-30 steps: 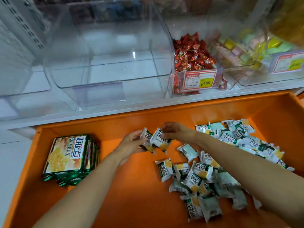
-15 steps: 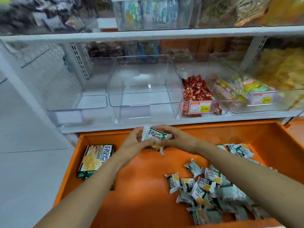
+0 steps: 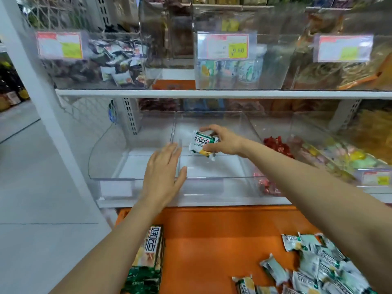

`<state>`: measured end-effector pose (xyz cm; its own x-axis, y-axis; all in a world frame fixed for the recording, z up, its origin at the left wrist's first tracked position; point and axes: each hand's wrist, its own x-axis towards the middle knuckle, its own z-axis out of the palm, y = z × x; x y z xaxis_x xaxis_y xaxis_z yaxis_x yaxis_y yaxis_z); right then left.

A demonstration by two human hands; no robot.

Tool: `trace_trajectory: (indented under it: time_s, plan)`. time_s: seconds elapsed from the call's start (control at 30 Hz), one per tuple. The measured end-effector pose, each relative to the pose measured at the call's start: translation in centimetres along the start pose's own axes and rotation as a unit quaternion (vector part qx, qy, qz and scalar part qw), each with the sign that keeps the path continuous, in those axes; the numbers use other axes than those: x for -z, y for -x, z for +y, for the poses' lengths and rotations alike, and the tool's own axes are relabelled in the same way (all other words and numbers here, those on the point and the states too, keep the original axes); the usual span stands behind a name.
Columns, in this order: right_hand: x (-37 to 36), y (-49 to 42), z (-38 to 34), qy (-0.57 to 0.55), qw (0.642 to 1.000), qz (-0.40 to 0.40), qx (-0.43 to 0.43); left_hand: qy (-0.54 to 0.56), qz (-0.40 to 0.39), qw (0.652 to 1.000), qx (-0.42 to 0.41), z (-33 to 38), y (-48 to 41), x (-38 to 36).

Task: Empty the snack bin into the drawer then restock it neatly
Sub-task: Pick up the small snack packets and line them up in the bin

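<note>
My right hand (image 3: 224, 143) grips a small bunch of green-and-white snack packets (image 3: 201, 143) inside the clear snack bin (image 3: 212, 180) on the lower shelf, above its bare floor. Flat and with straight fingers, my left hand (image 3: 163, 177) is at the bin's front left edge and holds nothing. Below lies the orange drawer (image 3: 212, 234), pulled out. A pile of loose snack packets (image 3: 314, 270) covers its right side. A stack of larger green snack packs (image 3: 148, 262) lies at its left.
A bin of red candies (image 3: 275, 145) and a bin of pastel sweets (image 3: 339, 160) stand to the right. Another clear bin (image 3: 118, 166) stands to the left. The upper shelf (image 3: 212, 94) carries filled bins with price tags. A white post (image 3: 42, 92) rises at left.
Both hands rose from the drawer to the shelf. My right hand carried the packets into the clear bin. My left hand let go of them and opened flat at the bin's edge.
</note>
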<state>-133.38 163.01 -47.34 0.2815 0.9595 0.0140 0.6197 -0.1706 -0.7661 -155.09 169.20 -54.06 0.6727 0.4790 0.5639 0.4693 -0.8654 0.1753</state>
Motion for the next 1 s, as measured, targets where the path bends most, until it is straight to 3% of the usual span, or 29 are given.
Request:
trace_trajectory:
  time_s: [0.3, 0.5, 0.57, 1.0]
  plan:
    - [-4.6, -15.3, 6.2, 0.223, 0.974, -0.005, -0.048, -0.075, 0.011, 0.997, -0.017, -1.1, -1.1, -2.5]
    - [-6.5, -17.5, 7.9, 0.230, 0.969, 0.068, -0.060, -0.082, 0.024, 0.996, -0.016, -1.4, -0.8, -2.9]
    - [-6.6, -17.5, 8.1, 0.186, 0.975, 0.092, -0.073, -0.083, 0.024, 0.996, -0.015, -1.4, -0.7, -3.0]
    - [-6.3, -16.2, 8.2, 0.217, 0.971, 0.025, -0.093, -0.095, 0.040, 0.995, -0.010, -1.0, -0.7, -2.9]
